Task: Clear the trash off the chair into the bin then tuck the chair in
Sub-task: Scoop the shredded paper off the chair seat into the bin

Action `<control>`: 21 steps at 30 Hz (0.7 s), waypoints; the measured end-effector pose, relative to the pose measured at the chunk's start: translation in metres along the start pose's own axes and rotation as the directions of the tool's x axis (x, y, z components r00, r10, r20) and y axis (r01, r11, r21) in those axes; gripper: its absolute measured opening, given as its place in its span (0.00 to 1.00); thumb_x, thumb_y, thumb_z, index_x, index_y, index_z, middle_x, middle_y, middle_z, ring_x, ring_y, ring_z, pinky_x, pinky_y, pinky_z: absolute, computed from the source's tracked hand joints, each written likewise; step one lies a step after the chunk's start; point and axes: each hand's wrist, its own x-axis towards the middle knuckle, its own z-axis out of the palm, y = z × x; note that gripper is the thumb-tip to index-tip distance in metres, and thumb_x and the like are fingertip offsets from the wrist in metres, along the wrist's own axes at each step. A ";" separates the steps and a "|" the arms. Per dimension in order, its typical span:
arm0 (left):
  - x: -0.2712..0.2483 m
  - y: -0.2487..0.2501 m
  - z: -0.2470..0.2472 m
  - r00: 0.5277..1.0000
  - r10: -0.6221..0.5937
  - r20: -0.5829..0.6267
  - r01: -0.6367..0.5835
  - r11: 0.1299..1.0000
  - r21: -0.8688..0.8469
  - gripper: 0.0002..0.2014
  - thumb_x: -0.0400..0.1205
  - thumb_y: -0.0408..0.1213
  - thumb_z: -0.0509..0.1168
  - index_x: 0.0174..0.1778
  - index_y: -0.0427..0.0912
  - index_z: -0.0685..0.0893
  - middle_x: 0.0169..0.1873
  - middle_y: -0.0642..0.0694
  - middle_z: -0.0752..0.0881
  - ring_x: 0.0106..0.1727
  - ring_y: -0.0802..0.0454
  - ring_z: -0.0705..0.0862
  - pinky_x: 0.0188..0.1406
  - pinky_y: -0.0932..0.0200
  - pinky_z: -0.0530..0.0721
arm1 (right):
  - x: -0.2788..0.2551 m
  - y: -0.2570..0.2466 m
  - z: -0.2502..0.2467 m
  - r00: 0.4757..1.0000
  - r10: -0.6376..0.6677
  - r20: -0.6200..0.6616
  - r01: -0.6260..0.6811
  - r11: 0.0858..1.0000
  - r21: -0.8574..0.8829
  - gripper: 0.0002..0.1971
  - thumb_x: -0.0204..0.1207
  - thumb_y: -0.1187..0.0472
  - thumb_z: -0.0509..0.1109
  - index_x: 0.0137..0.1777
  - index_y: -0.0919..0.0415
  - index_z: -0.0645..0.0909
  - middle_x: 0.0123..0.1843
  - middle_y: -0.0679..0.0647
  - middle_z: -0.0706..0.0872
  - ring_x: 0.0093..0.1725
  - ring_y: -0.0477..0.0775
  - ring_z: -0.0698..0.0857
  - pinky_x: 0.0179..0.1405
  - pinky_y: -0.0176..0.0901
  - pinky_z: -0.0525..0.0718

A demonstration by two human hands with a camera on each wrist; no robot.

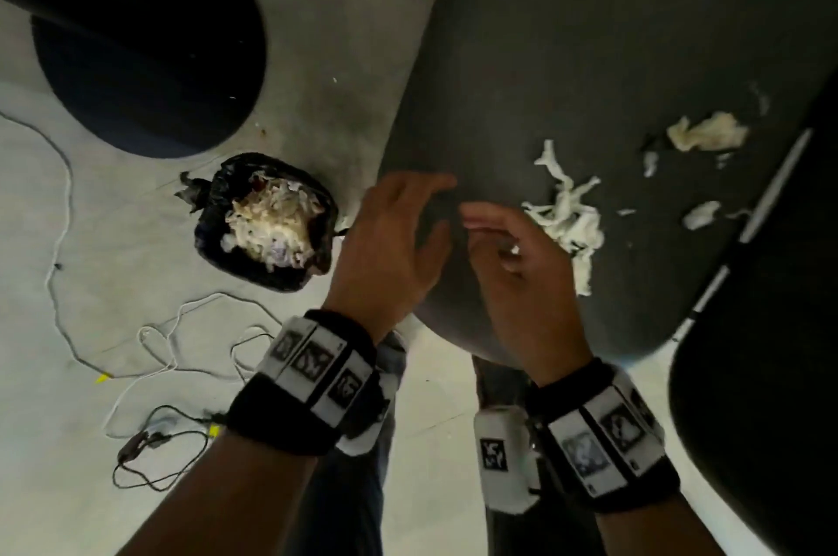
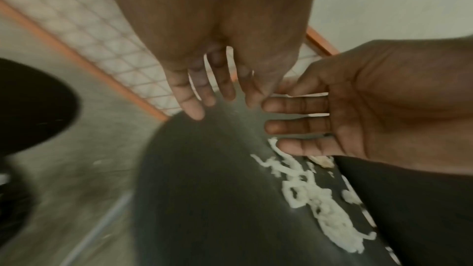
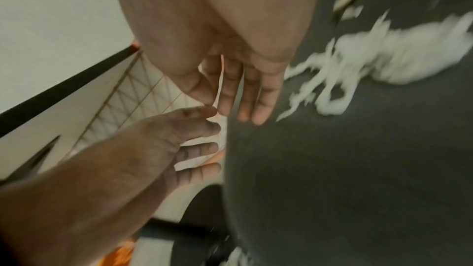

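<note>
Fingers of both grips were spread, holding nothing: left hand (image 1: 399, 233) and right hand (image 1: 512, 265) hovered over the chair seat (image 1: 589, 34). Shredded paper trash (image 1: 567, 215) lay just beside the right; loose strips could scatter past the full bin (image 1: 267, 222).
</note>
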 end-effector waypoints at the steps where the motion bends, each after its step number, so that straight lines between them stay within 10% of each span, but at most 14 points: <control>1: 0.015 0.014 0.012 0.995 0.074 0.071 -0.078 0.995 0.055 0.22 0.78 0.37 0.66 0.70 0.47 0.79 0.66 0.43 0.80 0.67 0.42 0.79 0.66 0.44 0.81 | 0.005 0.004 -0.021 0.993 -0.035 -0.114 0.029 0.998 -0.058 0.13 0.79 0.67 0.64 0.59 0.57 0.85 0.55 0.47 0.89 0.55 0.38 0.86 0.54 0.31 0.83; 3: 0.046 0.042 0.037 0.973 0.126 0.194 -0.155 0.978 0.142 0.26 0.76 0.36 0.65 0.73 0.48 0.77 0.71 0.43 0.77 0.72 0.39 0.74 0.71 0.42 0.77 | 0.019 0.016 -0.064 0.958 -0.108 -0.264 0.056 0.979 -0.196 0.16 0.76 0.63 0.63 0.60 0.56 0.85 0.56 0.49 0.86 0.57 0.50 0.86 0.59 0.49 0.85; 6: 0.091 0.072 0.072 0.936 0.150 0.319 -0.234 0.940 0.246 0.30 0.78 0.41 0.66 0.79 0.52 0.71 0.81 0.46 0.66 0.82 0.38 0.62 0.75 0.38 0.74 | 0.052 0.041 -0.120 0.916 -0.206 -0.345 0.073 0.930 -0.361 0.18 0.74 0.64 0.64 0.64 0.60 0.83 0.63 0.57 0.81 0.65 0.58 0.82 0.71 0.48 0.77; 14: 0.086 0.095 0.138 0.841 -0.069 0.536 -0.285 0.786 0.549 0.52 0.69 0.80 0.56 0.85 0.64 0.43 0.88 0.49 0.41 0.87 0.35 0.36 0.82 0.27 0.42 | 0.133 0.087 -0.197 0.988 -0.037 -0.152 -0.058 0.819 -0.570 0.29 0.77 0.46 0.63 0.79 0.48 0.69 0.85 0.57 0.61 0.86 0.64 0.54 0.81 0.72 0.58; 18: 0.045 0.089 0.139 0.807 -0.070 0.587 -0.390 0.683 0.618 0.53 0.69 0.74 0.64 0.85 0.63 0.44 0.87 0.47 0.37 0.87 0.35 0.36 0.83 0.28 0.47 | 0.113 0.100 -0.192 0.992 0.029 -0.126 -0.101 0.779 -0.619 0.28 0.80 0.48 0.65 0.79 0.48 0.68 0.87 0.52 0.56 0.87 0.60 0.50 0.83 0.66 0.54; 21: 0.025 0.080 0.130 0.814 0.033 0.580 -0.469 0.627 0.622 0.41 0.77 0.62 0.67 0.84 0.58 0.59 0.87 0.44 0.52 0.87 0.33 0.52 0.81 0.32 0.63 | 0.083 0.109 -0.179 0.992 0.035 -0.120 -0.099 0.802 -0.589 0.29 0.77 0.52 0.68 0.79 0.51 0.70 0.87 0.55 0.58 0.86 0.62 0.52 0.82 0.66 0.58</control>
